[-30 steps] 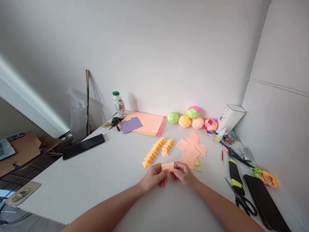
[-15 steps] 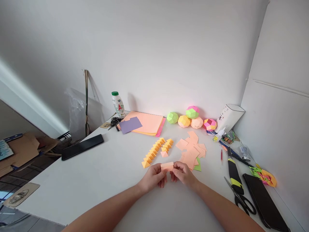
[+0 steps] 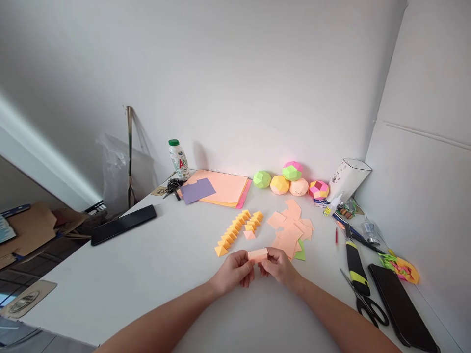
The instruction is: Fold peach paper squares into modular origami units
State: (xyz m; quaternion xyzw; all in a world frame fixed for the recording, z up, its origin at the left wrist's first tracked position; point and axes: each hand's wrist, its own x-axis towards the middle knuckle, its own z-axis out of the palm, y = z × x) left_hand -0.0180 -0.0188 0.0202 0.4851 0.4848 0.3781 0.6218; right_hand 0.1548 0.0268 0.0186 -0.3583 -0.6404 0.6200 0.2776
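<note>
My left hand (image 3: pixel 233 271) and my right hand (image 3: pixel 280 265) meet over the white table (image 3: pixel 147 274), both pinching a small folded peach paper strip (image 3: pixel 257 254) between their fingertips. Just beyond the hands lies a row of folded orange paper units (image 3: pixel 235 230), with one pink-orange unit (image 3: pixel 249 235) beside it. To the right of that row sits a loose pile of peach paper squares (image 3: pixel 292 226) over a green scrap (image 3: pixel 301 253).
Several paper polyhedron balls (image 3: pixel 290 179) line the wall. Coloured paper sheets (image 3: pixel 221 189), keys (image 3: pixel 171 186) and a bottle (image 3: pixel 177 160) sit at the back left, a black phone (image 3: pixel 123 224) to the left. Scissors (image 3: pixel 364 301), a utility knife (image 3: pixel 354 263), pens and a dark tablet (image 3: pixel 403 306) lie at right.
Both hands keep pinching the peach strip and have turned it slightly, its right end dipping a little. The camera view has drifted a little to the right.
</note>
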